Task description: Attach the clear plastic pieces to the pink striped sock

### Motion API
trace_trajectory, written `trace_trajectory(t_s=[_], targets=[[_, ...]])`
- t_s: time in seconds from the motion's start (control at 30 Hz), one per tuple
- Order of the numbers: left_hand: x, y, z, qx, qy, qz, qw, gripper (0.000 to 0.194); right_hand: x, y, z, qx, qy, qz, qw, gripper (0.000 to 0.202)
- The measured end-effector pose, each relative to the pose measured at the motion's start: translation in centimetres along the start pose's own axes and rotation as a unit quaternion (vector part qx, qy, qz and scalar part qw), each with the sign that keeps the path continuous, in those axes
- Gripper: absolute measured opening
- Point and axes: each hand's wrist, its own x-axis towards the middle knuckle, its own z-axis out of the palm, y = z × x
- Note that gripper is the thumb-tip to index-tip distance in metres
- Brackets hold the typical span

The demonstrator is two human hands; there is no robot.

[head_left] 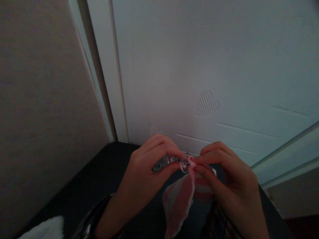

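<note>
My left hand is closed round a clear, faceted glass piece with a round rim at its right end. Its exact kind is unclear, as my fingers cover much of it. Pinched between the thumb and fingers of my right hand is a pink and white striped cloth. One bunched part of the cloth presses against the round rim, and the remainder hangs down between my two hands.
A dark tabletop lies beneath my hands. Behind it stands a white panel with embossed hearts, and a beige wall rises at left. Something white and soft shows at the lower left edge.
</note>
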Motion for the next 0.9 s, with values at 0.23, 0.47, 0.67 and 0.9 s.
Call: trace_trajectory(t_s=[0.23,0.47,0.67,0.9], targets=[[-0.44,0.02,0.66,-0.01,-0.048,0.021,0.999,0.009,-0.21,0.13,0.12,-0.004,0.015,0.001,1.0,0.013],[-0.1,0.17,0.5,0.005,-0.025,-0.02,0.999,0.012,0.24,-0.31,0.08,-0.002,-0.013,-0.001,1.0,0.012],[0.06,0.23,0.14,-0.028,0.005,-0.031,0.999,0.014,0.25,-0.45,0.14,0.023,-0.033,0.004,0.999,0.014],[-0.11,-0.11,0.09,-0.085,0.012,-0.028,0.996,0.009,-0.04,0.1,0.1,0.021,0.003,-0.007,1.0,0.015]])
